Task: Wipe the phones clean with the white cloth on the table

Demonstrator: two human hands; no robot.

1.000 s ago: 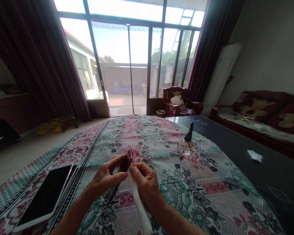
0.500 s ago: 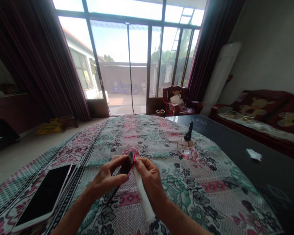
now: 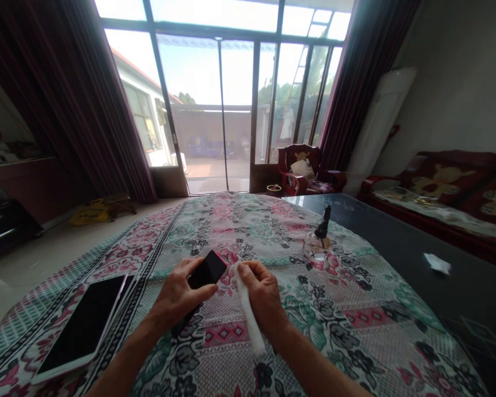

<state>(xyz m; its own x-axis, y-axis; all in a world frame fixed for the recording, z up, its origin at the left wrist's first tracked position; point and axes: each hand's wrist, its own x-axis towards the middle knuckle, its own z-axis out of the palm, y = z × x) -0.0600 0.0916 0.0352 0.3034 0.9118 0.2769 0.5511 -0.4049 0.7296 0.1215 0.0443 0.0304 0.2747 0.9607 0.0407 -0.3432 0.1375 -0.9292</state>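
Observation:
My left hand [image 3: 181, 292] is closed round a smartphone [image 3: 209, 269] with a dark screen and a red edge, its screen tilted up. A white strip of cloth or tissue [image 3: 249, 317] hangs from my right hand [image 3: 261, 292], pinched between thumb and fingers just right of the phone. Strip and phone are apart. On the left, a white tablet [image 3: 80, 325] lies on the flowered tablecloth [image 3: 310, 336], its dark screen facing up. Beyond my right hand stands a clear round spray bottle [image 3: 317, 245] with a black nozzle and some liquid inside.
A crumpled white tissue [image 3: 437, 263] lies on the dark glossy tabletop [image 3: 400, 248] at the right. Past the table are a red wooden armchair [image 3: 297, 171] and a sofa [image 3: 442, 176]. Yellow bags [image 3: 91, 212] rest on the floor at left, below dark curtains [image 3: 86, 110].
The phone has turned from nearly edge-on so that its dark face shows. My right hand, with the white strip, has drawn slightly away from it to the right. The view has shifted a little.

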